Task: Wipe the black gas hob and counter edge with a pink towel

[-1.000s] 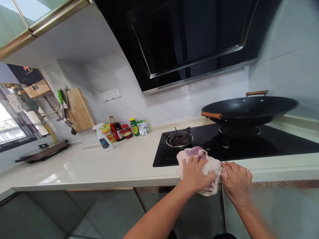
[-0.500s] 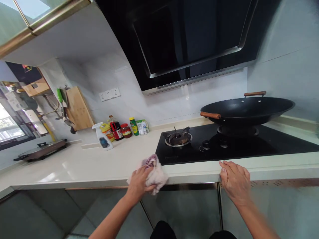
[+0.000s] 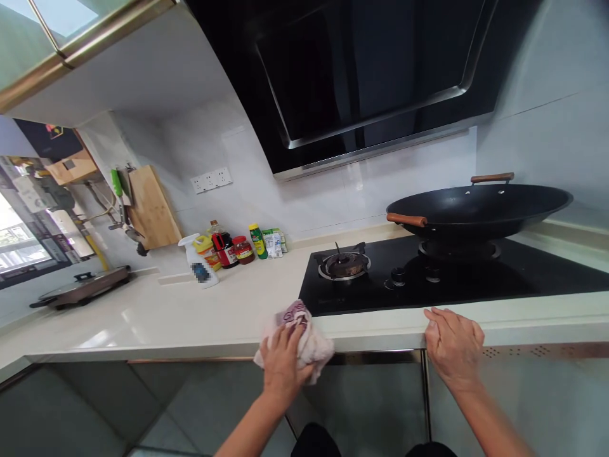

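A crumpled white and purple cloth (image 3: 316,343) lies bunched at the front edge of the pale countertop (image 3: 157,320), just left of the black gas hob (image 3: 361,293). Pressed onto it is my left hand (image 3: 280,362), fingers closed over the folds and part of the cloth hanging past the edge. My right hand (image 3: 454,349) grips the countertop's front edge below the hob, its fingers bent and close together. A black wok (image 3: 480,206) with wooden handles sits over the right burner, and the left burner (image 3: 343,265) stands bare.
A spray bottle (image 3: 198,263), a dark sauce bottle (image 3: 226,249), a red-lidded jar (image 3: 243,250) and a green bottle (image 3: 258,241) stand along the wall. Far left is a lidded electric pan (image 3: 83,289). The range hood (image 3: 371,76) overhangs the hob; cabinet doors (image 3: 371,400) are below.
My left hand and the cloth have slid a little to the right and toward me along the counter edge. My right hand stays in about the same place.
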{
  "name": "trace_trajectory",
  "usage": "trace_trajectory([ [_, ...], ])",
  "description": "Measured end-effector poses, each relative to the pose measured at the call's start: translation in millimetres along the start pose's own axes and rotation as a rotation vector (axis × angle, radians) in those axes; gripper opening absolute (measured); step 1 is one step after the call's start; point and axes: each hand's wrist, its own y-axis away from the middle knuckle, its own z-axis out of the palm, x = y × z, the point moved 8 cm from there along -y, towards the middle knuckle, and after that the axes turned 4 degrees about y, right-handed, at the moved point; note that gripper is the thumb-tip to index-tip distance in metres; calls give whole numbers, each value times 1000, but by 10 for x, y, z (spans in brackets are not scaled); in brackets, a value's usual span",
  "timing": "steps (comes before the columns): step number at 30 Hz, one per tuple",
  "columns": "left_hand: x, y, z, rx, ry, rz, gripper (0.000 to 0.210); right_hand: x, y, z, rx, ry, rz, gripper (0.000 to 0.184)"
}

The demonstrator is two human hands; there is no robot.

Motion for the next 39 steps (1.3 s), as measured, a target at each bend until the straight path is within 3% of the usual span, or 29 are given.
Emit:
trace_trajectory([
  [3,715,-33,228,37,89,49,85,26,29,19,1,4,-4,24],
  [6,1540,-123,473,22,134,227,90,65,62,33,0,-5,-23,26],
  [8,1959,-171,556,43,133,337,93,83,79,47,-18,-22,-49,28],
  [10,2170,-203,573,73,110,401,90,91,86,52,-44,-31,-74,30],
  [12,2185,-205,541,105,79,465,79,95,79,35,-58,-19,-80,31],
  [14,2004,-184,490,128,54,510,68,93,61,1,-64,-7,-74,30],
  [17,1403,-108,406,161,26,513,62,68,32,-46,-69,-10,-77,31],
  [24,-727,181,178,134,-67,384,73,85,50,-30,-71,-23,-56,35],
  [28,-1639,257,-9,37,-117,323,76,114,83,13,-82,-32,-40,37],
  [33,-2231,280,-183,-63,-155,165,71,119,93,20,-72,-52,-24,36],
  [36,-2313,289,-223,-55,-200,59,68,94,88,29,-61,-46,-30,34],
  [39,-2214,282,-242,-21,-254,-19,66,88,83,46,-39,-15,-1,30],
])
